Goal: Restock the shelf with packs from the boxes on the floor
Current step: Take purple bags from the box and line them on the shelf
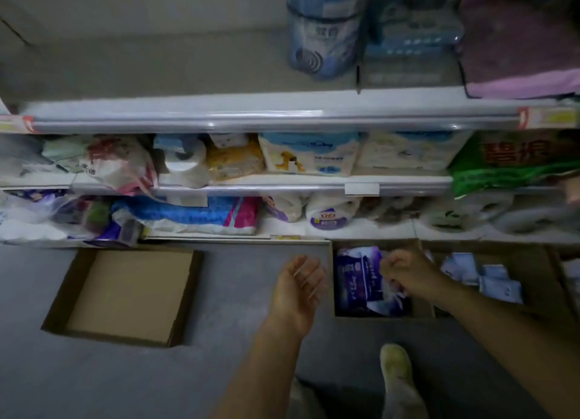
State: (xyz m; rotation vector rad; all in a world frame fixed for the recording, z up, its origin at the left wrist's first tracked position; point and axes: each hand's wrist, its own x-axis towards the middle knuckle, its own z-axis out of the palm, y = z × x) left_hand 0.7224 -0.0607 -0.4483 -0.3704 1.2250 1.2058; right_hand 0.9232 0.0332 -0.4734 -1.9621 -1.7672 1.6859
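1. Your right hand (pixel 405 272), right of centre in the lower half of the frame, is curled over the middle cardboard box (pixel 420 308) and pinches the top edge of a purple pack (pixel 361 277).
2. That purple pack sits inside the box, tilted, with more purple packs under it; the box stands on the grey floor (pixel 235 324) just below the lowest shelf.
3. Your left hand (pixel 298 288), near the bottom centre, hangs loose beside the box's left wall, fingers relaxed and holding nothing; it is just beside the box, and I cannot tell whether it touches it.
4. Another box (pixel 533 261) at the lower right holds pale blue packs (pixel 489 279) lying in a jumble.
5. An empty cardboard box (pixel 125 296) lies at the lower left, well apart from your hands.
6. The shelf (pixel 266 120) fills the upper half of the frame: its top level is mostly bare on the left, with blue packages (pixel 320 35) and a purple bundle (pixel 518 41) at the upper right.
7. The two lower levels are crowded with tissue rolls and bagged packs.
8. Your shoe (pixel 395 365) shows at the bottom, right of centre.
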